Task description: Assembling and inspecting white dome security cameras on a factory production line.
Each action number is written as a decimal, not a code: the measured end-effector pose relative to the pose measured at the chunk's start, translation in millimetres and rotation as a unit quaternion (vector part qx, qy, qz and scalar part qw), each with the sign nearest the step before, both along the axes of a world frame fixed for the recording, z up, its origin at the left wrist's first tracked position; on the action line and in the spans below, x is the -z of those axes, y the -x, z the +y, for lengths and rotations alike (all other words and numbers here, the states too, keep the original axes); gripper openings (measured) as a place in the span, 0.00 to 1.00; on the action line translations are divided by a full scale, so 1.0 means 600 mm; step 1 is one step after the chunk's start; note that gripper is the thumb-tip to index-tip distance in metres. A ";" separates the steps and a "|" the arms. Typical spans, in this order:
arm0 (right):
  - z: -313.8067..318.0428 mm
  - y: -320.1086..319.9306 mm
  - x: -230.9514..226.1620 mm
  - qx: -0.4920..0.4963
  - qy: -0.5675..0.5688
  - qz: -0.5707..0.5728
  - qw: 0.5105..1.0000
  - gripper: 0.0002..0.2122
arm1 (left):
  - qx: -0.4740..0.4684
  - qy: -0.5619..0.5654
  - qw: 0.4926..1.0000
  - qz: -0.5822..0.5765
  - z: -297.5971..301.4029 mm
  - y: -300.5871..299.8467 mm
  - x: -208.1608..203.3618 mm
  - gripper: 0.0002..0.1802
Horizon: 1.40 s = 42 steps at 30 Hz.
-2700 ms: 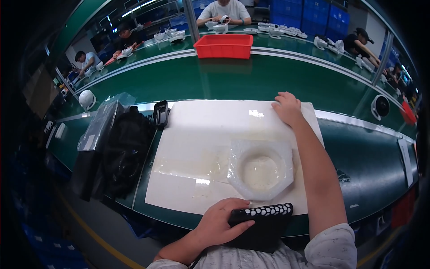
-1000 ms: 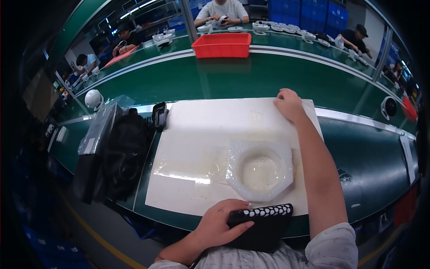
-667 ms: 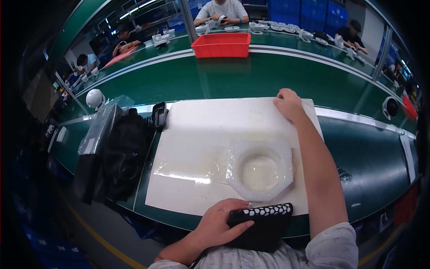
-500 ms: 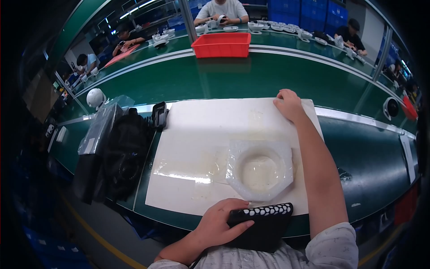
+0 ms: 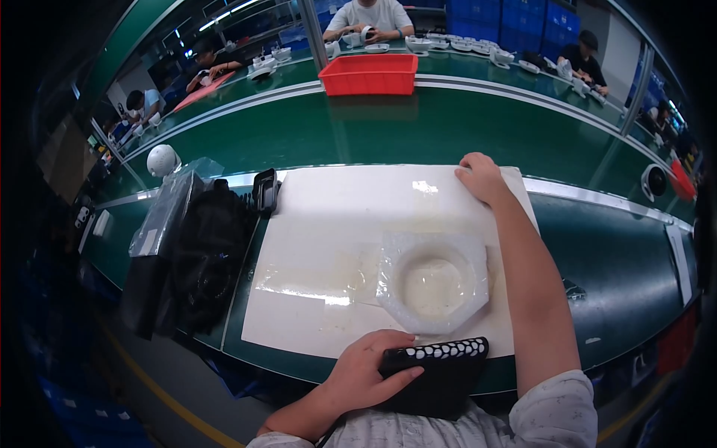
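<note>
My left hand (image 5: 371, 371) grips the left end of a black flat case (image 5: 441, 381) close to my body, thumb on the near side and fingers over its top edge. White honeycomb-like spots line that edge. Just beyond lies an octagonal white foam ring (image 5: 467, 302) wrapped in clear film, with a round hollow. It rests on a white board (image 5: 336, 216) partly covered with clear tape. Stretched forward, my right hand (image 5: 482, 178) lies at the board's far right corner, fingers loosely bent and thumb apart. No object shows in it.
Left of the board sit a black bag (image 5: 213, 246), a plastic-wrapped box (image 5: 166, 216) and a small black tray (image 5: 266, 192). A round white device (image 5: 162, 160) and a black-faced one (image 5: 653, 181) stand on the green belt. Beyond is a red bin (image 5: 370, 76); co-workers sit across.
The round white device has shifted slightly right, and white parts on the far bench slightly left. A bright glare patch has appeared on the board. Both hands stay nearly still.
</note>
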State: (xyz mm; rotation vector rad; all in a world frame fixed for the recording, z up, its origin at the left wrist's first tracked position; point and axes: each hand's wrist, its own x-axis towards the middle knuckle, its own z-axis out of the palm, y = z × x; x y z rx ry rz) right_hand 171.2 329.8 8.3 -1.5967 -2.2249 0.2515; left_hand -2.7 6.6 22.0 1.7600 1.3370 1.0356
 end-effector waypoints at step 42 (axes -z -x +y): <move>0.008 -0.004 0.019 -0.024 -0.039 0.017 0.999 0.13 | 0.004 -0.004 1.000 -0.007 -0.001 0.002 0.001 0.19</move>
